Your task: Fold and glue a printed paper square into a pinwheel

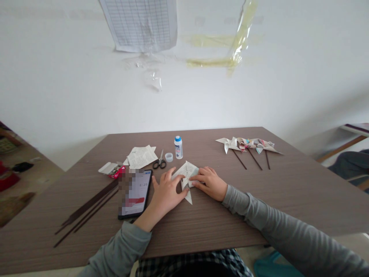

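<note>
A printed-paper pinwheel [188, 168], partly folded, lies on the table between my hands, with its points spread out. The thumb and index finger of my left hand [168, 188] grip its middle from the left. From the right, the fingers of my right hand [211, 182] press together on its centre and right side. My fingers hide part of the folds, and whatever may lie under the fingertips cannot be made out. Just beyond the paper stands a white bottle with a blue cap [178, 147].
Near the bottle are a small clear cap [168, 157], scissors [160, 162] and printed paper sheets [142, 157]. A phone [140, 194], an open small box [112, 169] and dark sticks [89, 206] lie left. Three finished pinwheels [230, 145] on sticks rest back right, before the wall.
</note>
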{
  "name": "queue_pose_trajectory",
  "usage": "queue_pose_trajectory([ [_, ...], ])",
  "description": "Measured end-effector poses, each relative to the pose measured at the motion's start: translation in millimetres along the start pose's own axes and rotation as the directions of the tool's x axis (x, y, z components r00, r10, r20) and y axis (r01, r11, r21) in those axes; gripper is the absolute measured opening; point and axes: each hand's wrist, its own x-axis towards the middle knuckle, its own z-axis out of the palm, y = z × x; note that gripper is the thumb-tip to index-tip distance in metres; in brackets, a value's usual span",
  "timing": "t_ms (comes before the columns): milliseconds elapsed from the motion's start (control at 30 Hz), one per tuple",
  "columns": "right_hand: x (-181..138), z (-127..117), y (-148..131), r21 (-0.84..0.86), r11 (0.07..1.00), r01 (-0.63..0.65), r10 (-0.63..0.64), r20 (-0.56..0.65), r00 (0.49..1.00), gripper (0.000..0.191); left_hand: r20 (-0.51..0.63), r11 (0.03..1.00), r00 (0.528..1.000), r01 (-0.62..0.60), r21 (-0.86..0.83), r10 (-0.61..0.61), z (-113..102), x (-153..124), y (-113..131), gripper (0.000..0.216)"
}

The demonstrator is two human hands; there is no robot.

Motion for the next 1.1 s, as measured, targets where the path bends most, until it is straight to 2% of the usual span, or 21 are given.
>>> queue_pose_trajectory([
  [367,2.1,-3.2,-6.2,-0.065,0.998,0.014,-0.013,0.019,1.0,0.031,-0.005,1.0,1.0,0.01,-0.009,-0.01,0.5,-0.7,1.5,0.043],
  [533,0.4,-2.6,-2.6,-0.025,1.0,0.007,-0.007,0.028,1.0,0.034,-0.003,1.0,1.0,0.014,-0.001,-0.014,1.1,-0.5,0.6,0.043],
  [767,1.0,1.8,4.6,0.051,0.999,0.011,-0.01,-0.017,1.0,0.035,0.005,1.0,1.0,0.01,-0.008,-0.01,2.4,1.6,-2.4,0.045],
  [1100,2.0,-5.7,-6.7,-0.037,0.999,0.018,-0.017,0.036,0.999,0.033,0.001,1.0,1.0,0.022,-0.002,-0.022,1.2,0.0,0.6,0.043],
])
